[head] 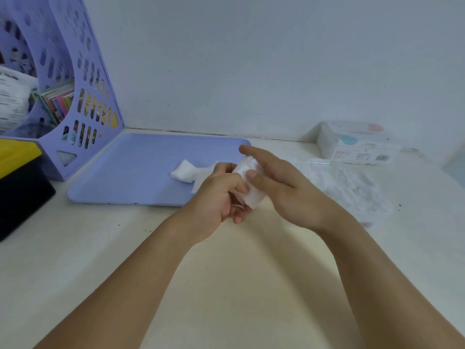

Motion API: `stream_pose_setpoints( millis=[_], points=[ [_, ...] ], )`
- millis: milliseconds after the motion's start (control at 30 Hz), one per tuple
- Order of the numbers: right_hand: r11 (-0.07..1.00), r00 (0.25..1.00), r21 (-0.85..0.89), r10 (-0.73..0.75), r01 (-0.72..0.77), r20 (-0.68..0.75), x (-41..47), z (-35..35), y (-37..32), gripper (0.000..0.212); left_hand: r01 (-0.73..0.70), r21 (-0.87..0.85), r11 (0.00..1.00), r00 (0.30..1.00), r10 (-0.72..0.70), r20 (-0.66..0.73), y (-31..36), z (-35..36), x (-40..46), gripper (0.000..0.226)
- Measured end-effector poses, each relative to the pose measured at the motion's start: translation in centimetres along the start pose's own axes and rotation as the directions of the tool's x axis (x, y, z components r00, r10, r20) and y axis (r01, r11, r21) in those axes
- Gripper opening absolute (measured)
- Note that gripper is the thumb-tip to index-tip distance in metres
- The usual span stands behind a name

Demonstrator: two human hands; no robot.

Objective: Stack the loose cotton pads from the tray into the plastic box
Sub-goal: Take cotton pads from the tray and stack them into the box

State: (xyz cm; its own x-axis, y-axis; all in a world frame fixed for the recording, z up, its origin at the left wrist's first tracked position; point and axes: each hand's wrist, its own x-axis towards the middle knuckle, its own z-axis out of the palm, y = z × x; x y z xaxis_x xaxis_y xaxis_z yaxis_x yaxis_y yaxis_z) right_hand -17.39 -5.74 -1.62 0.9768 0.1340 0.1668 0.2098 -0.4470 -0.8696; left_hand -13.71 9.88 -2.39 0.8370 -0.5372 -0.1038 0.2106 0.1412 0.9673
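While a few loose cotton pads (185, 171) lie on the pale blue tray (130, 177) just left of centre frame, a person's two bare hands meet over the tray's lower right corner, both gripping a small stack of white pads (249, 183). The left hand (216, 197) curls its fingers around the stack from below and the left, and the right hand (281, 182) pinches it from the right, thumb pressed on the near face and index finger stretched along the far edge. The tray rests flat on a cream desktop (226, 273), its far edge close to the white wall. At the right of the frame, a clear plastic bag of white cotton (352, 187) lies crumpled on the desk; whether a clear lid or box edge sits just behind it is hard to tell. Farther back at upper right stands a white plastic box (357, 144) with pink and blue markings and a barcode label, well apart from the hands. A lilac perforated file holder (83, 96) fills the upper left corner, with a yellow-and-black object (20, 177) at the left edge below it.
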Motion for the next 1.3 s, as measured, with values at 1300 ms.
stream_pose_setpoints(
  millis=[1300],
  points=[
    [0.453,0.681,-0.670,0.724,-0.588,-0.108,0.4,-7.9,-0.4,0.036,-0.538,0.834,0.122,0.741,0.540,0.399,-6.2,4.6,2.9,0.024]
  ],
)
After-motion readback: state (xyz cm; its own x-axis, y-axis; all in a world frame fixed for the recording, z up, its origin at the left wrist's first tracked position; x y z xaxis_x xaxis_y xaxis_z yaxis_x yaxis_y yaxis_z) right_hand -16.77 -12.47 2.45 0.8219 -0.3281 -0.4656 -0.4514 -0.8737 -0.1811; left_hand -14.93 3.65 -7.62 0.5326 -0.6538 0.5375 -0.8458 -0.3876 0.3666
